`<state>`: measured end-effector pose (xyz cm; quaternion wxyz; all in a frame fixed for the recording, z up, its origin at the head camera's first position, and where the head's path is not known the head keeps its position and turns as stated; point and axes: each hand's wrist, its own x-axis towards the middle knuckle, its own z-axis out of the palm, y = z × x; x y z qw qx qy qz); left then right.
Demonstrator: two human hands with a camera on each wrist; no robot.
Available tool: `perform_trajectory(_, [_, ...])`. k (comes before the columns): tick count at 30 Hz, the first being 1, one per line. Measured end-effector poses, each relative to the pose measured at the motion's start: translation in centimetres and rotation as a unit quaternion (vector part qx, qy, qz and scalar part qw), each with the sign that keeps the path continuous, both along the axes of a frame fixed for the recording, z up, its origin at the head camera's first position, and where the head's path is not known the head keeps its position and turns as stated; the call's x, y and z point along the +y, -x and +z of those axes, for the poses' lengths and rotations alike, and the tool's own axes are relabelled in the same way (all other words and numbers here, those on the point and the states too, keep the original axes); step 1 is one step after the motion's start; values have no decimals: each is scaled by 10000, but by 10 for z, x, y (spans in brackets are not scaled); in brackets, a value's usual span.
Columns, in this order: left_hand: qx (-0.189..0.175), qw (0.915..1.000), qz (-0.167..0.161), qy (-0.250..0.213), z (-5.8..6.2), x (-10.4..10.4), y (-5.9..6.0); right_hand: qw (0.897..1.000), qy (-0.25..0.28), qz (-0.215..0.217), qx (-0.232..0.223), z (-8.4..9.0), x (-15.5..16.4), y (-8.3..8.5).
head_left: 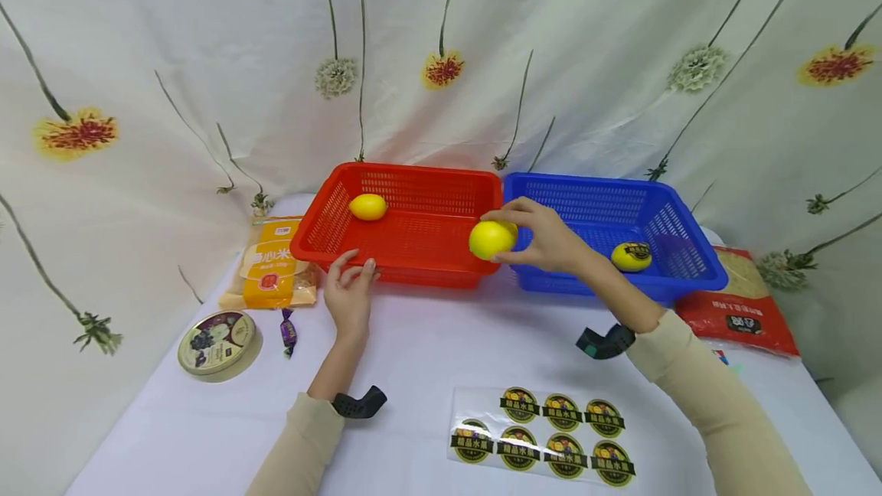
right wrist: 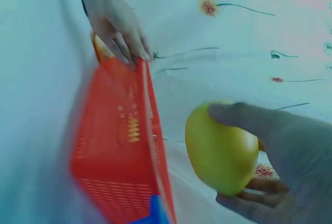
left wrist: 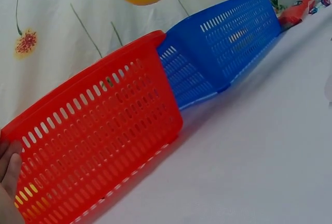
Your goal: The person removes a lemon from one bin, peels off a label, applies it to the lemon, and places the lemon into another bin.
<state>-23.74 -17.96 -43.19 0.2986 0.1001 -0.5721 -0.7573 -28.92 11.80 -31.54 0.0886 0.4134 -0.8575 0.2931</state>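
White cloth covers your worktop point(head_left: 427, 343), with a flowered curtain behind. Your right hand point(head_left: 544, 239) has its grip curled round a yellow lemon point(head_left: 492, 239), thumb below and fingers above, held over the seam where the red basket point(head_left: 413, 255) meets the blue basket point(head_left: 682, 282). The red one lies at nine o'clock from the fruit, the blue at three. Your left hand point(head_left: 349, 289) rests with relaxed fingers on the red basket's near rim, holding nothing. The lemon looks smooth, plump and unlabelled on the side you see.
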Motion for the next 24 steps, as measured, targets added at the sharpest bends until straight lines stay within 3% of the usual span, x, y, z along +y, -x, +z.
perform_trajectory(5, [-4, 10000, -52, 54, 9, 1, -6, 9957, 143, -902, 131, -28, 24, -58])
perform_trajectory(9, [21, 10000, -75, 36, 15, 3, -10, 9895, 361, -1396, -35, -63, 33, -85])
perform_trajectory(14, [68, 9999, -71, -68, 17, 2, -9, 9815, 613, -1785, -320, -111, 32, -102])
perform_trajectory(17, [47, 9999, -72, -110, 17, 1, -9, 9769, 746, -1966, -378, -132, 30, -107])
perform_trajectory(21, [-19, 9999, -136, -34, 17, 2, -10, 9718, 913, -2156, -295, -144, 29, -111])
perform_trajectory(24, [-58, 9997, 18, 225, 16, 7, -16, 9713, 918, -2189, -179, -148, 30, -112])
